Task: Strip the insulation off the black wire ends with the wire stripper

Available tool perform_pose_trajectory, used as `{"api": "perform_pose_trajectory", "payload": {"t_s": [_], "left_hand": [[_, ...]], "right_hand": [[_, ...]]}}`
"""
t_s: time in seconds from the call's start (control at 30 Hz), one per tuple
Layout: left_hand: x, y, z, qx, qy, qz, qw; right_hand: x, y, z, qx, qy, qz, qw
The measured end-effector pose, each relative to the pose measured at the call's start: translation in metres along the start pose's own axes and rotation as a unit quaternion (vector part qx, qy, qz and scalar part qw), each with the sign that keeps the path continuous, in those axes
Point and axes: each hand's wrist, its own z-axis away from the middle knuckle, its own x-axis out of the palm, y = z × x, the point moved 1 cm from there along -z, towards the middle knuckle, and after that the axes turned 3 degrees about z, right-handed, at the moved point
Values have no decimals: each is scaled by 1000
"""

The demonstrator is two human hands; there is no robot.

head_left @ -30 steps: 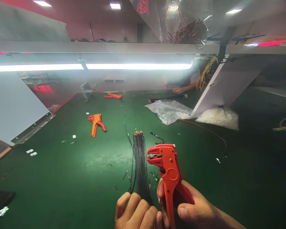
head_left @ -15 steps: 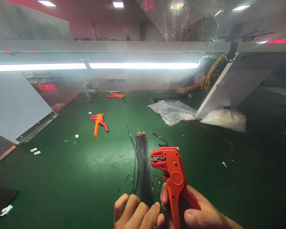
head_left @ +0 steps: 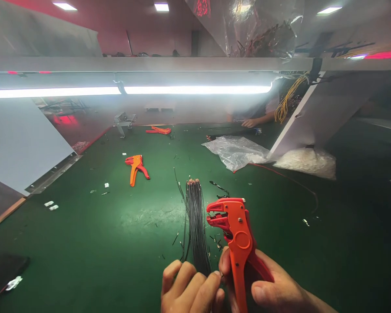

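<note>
My right hand [head_left: 273,289] grips the handles of an orange-red wire stripper [head_left: 236,237], its jaws pointing left toward a bundle of thin black wires [head_left: 196,221]. The bundle lies on the green table [head_left: 84,234] with bare copper tips at its far end. At the bundle's near end my left hand [head_left: 190,290] has its fingers curled and pinches the wires between fingertips and thumb. The two hands are nearly touching at the bottom edge of the view.
A second orange stripper [head_left: 136,167] lies farther left, a third one [head_left: 159,130] near the back. Clear plastic bags [head_left: 236,152] and a white bag [head_left: 304,162] sit at right under a slanted white panel. Another person's hand [head_left: 249,123] works at the far edge. Wire scraps litter the mat.
My view shifted slightly. The stripper stays in my right hand beside the bundle, and my left fingers have closed in on the wires' near end.
</note>
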Motion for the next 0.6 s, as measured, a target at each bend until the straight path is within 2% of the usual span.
{"api": "perform_pose_trajectory", "payload": {"t_s": [0.1, 0.33, 0.6], "left_hand": [[2, 5, -3, -8, 11, 31, 999], [-7, 4, 0, -24, -49, 23, 998], [-6, 3, 0, -35, -48, 64, 996]], "right_hand": [[1, -1, 0, 2, -2, -13, 1000], [1, -6, -3, -7, -1, 0, 1000], [0, -5, -1, 19, 5, -8, 1000]]}}
